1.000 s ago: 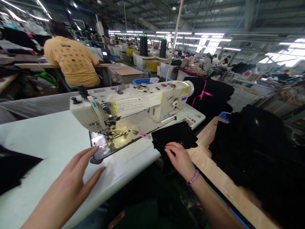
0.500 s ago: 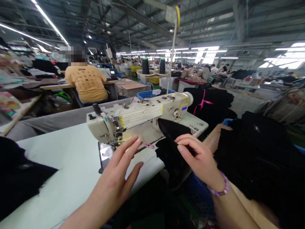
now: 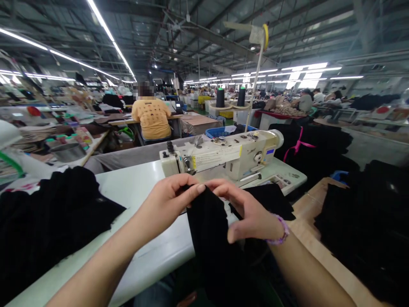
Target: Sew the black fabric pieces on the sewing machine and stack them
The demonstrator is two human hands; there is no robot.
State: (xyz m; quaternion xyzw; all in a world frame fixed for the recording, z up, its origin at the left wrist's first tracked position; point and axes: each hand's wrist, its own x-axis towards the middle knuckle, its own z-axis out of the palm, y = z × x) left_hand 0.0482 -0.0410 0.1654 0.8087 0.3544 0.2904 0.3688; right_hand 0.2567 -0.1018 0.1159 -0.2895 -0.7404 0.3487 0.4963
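While both hands were raised at the front edge of the desk [image 3: 140,187], a black fabric piece [image 3: 212,251] hung between them, its lower end dropping past the edge into shadow. Left hand [image 3: 168,200]: fingers curled narrow, pinching the top of the piece. Right hand [image 3: 251,209]: also a narrow pinch on that top edge, the thumb low on the near face, a purple beaded bracelet [image 3: 281,230] at the wrist. The fabric looked soft, with an uneven edge.

A second black piece [image 3: 271,200] lay on the desk just right of the hands, in front of the sewing machine [image 3: 223,155], whose needle area [image 3: 188,168] sat just beyond the left hand. A black pile [image 3: 54,209] lay at the desk's left end; a larger pile [image 3: 361,226] lay on a wooden board [image 3: 315,209] to the right.

Risks, judged: the soft piece could slip from so small a pinch, and its unsupported weight could pull it down. The hanging end could snag below the desk. The right pile could slide from the board if disturbed.
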